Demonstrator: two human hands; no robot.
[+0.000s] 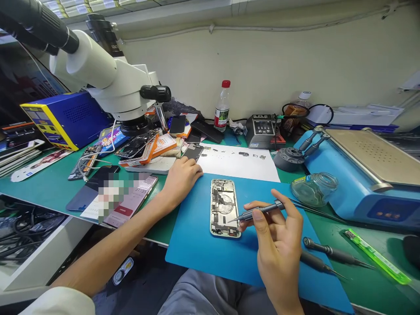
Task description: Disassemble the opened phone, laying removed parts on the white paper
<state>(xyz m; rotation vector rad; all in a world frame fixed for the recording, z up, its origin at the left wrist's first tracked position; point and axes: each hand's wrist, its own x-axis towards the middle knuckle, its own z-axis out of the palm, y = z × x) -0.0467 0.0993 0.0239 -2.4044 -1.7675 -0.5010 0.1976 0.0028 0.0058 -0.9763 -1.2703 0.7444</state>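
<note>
An opened smartphone lies on the blue mat, its inner parts and a round coil exposed. My right hand grips a grey precision screwdriver between thumb and fingers, its thin tip over the lower part of the phone. At the mat's upper left edge rests my left hand, fingers curled down and fingertips mostly hidden. Just beyond it lies a dark flat phone part. Small parts, one a dark piece, are laid out on a white sheet.
Two more screwdrivers lie at right, near a green cutter and tweezers. A glass jar stands before a blue heating plate. A microscope overhangs the left; phones lie below it. A bottle stands behind.
</note>
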